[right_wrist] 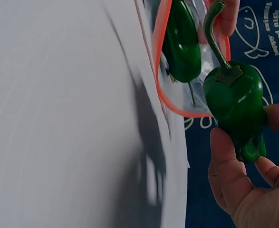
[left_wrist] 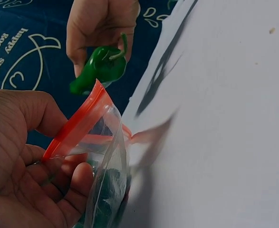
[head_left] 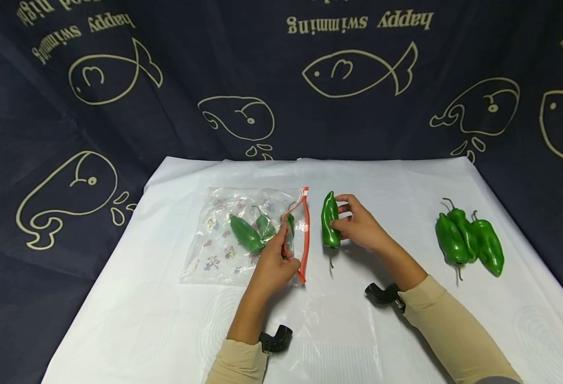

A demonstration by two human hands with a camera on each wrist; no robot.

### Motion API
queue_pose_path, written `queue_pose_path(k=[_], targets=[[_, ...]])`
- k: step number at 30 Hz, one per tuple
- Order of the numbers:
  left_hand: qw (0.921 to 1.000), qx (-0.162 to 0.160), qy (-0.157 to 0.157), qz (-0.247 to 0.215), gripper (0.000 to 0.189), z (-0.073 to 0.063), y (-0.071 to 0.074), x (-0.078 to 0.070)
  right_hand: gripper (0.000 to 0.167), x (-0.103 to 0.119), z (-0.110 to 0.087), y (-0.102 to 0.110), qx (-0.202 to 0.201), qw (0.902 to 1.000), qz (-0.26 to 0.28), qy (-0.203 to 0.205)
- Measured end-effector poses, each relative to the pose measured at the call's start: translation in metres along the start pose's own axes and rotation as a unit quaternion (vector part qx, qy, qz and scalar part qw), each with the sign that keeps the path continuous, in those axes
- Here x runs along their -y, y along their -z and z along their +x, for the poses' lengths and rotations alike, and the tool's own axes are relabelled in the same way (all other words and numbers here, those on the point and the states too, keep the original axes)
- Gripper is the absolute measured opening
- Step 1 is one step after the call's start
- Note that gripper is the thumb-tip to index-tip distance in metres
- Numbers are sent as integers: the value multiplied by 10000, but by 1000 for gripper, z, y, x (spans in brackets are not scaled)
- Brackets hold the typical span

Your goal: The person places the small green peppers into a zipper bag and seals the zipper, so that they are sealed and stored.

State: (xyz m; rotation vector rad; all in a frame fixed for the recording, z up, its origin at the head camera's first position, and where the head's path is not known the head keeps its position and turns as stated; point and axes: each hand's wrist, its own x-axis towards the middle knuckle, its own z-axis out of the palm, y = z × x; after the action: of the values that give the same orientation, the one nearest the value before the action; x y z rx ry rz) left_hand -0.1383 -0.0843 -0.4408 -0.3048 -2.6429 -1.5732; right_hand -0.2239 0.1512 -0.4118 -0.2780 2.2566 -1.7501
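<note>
A clear zip bag (head_left: 200, 256) with a red zip edge and small printed figures lies on the table, several green peppers (head_left: 246, 234) inside it. My left hand (head_left: 274, 266) pinches the upper lip of its mouth, which gapes toward the right. Just right of that mouth, my right hand (head_left: 358, 224) grips another green pepper (head_left: 330, 221) between thumb and fingers, its stem pointing toward me. In the right wrist view this held pepper (right_wrist: 236, 102) is close to the red rim (right_wrist: 160, 61), apart from it. The left wrist view shows the lifted red lip (left_wrist: 80, 121).
Three more green peppers (head_left: 468, 240) lie together at the right of the white-covered table (head_left: 339, 330). A dark curtain (head_left: 281, 69) with fish and whale drawings hangs behind. A black wrist camera (head_left: 275, 340) sits on the left wrist, another (head_left: 382, 294) on the right.
</note>
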Motion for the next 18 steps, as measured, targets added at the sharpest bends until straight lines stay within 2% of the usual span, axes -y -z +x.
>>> queue_pose_path(k=[18], targets=[[9999, 44, 78, -121, 89, 1, 1, -3, 65, 1, 13, -26, 64, 9995, 320, -33]])
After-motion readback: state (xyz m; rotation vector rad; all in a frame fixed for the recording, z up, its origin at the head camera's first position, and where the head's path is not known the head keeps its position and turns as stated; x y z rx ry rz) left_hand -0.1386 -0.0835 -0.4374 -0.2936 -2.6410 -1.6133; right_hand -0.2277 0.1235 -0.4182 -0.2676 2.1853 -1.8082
